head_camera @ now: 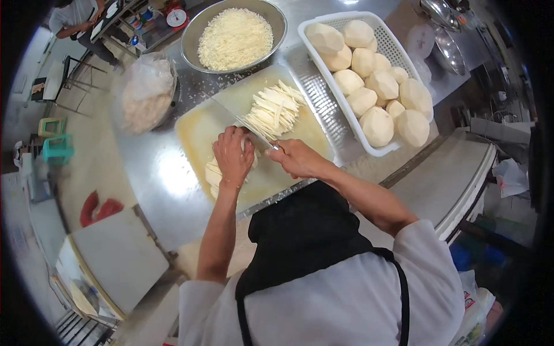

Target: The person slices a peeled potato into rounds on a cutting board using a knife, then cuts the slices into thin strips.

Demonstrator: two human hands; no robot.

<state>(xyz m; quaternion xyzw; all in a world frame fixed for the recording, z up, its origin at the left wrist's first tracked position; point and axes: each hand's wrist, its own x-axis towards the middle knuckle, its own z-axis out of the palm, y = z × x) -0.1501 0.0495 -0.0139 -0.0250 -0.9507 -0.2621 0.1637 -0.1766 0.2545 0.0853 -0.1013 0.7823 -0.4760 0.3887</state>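
Observation:
My right hand [301, 158] grips the handle of a kitchen knife [259, 136], its blade seen nearly edge-on across a pale plastic cutting board [298, 175]. Left of the blade, my left hand [234, 155] holds down pale root-vegetable slices with bent fingers close to the steel. Part of these slices [213, 175] shows beside and below that hand; the rest is covered. Beyond the knife lies a heap of thin cut strips [277, 108]. The blade's lower edge is hidden, so I cannot tell how deep it sits.
A metal bowl [190, 47] of finely chopped pale pieces stands at the back. To the right is a white plastic basket [309, 47] of peeled root vegetables. A bagged, filled bowl [145, 97] sits left on the steel table [151, 160]. Another person [78, 19] works far left.

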